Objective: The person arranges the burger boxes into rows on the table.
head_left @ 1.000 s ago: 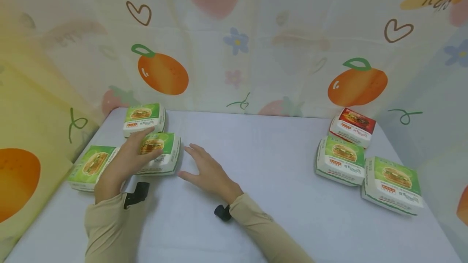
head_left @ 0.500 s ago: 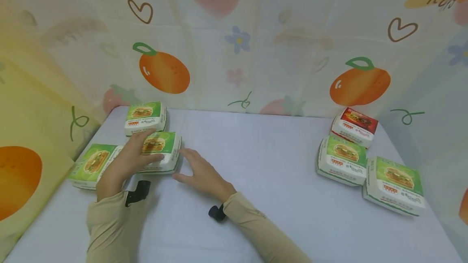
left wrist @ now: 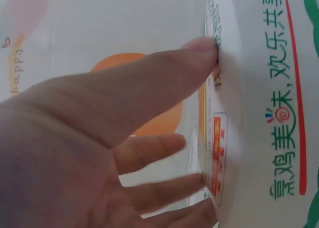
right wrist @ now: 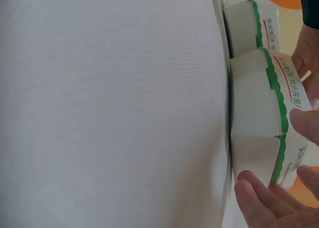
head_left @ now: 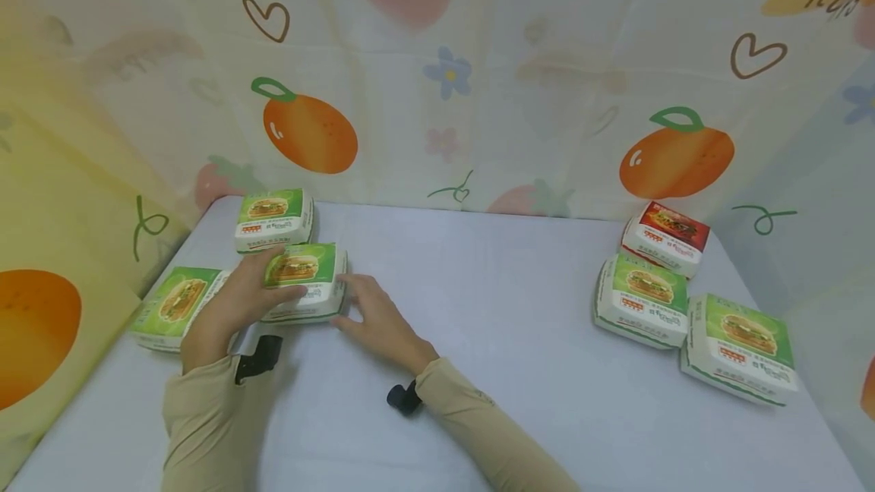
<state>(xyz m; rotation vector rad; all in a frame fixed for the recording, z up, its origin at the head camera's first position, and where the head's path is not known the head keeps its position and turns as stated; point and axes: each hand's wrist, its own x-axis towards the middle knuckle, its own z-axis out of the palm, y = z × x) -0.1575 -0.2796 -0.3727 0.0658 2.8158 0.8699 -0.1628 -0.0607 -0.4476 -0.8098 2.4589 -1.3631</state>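
Observation:
In the head view, the middle green-and-white burger box (head_left: 301,272) lies between both hands. My left hand (head_left: 235,302) rests over its left side, thumb lying on the front top edge. Those fingers (left wrist: 154,150) look fairly straight and spread in the left wrist view, some tips reaching the box's edge. My right hand (head_left: 386,325) pinches the front right corner, thumb low at the front and fingers along the right side. The right wrist view shows its fingertips (right wrist: 249,188) at that corner. A second green burger box (head_left: 181,302) is partly hidden behind the left hand.
Another green burger box (head_left: 273,219) stands just behind the middle one. At the right sit a red-topped burger box (head_left: 666,238) and two green ones, a smaller (head_left: 642,298) and a larger (head_left: 741,348). A patterned cloth (head_left: 451,135) hangs behind the white table (head_left: 465,287).
My right hand has reached left to the middle box's right side. The box has shifted slightly to the right. My left hand stays nearly in place, its index finger a little lower.

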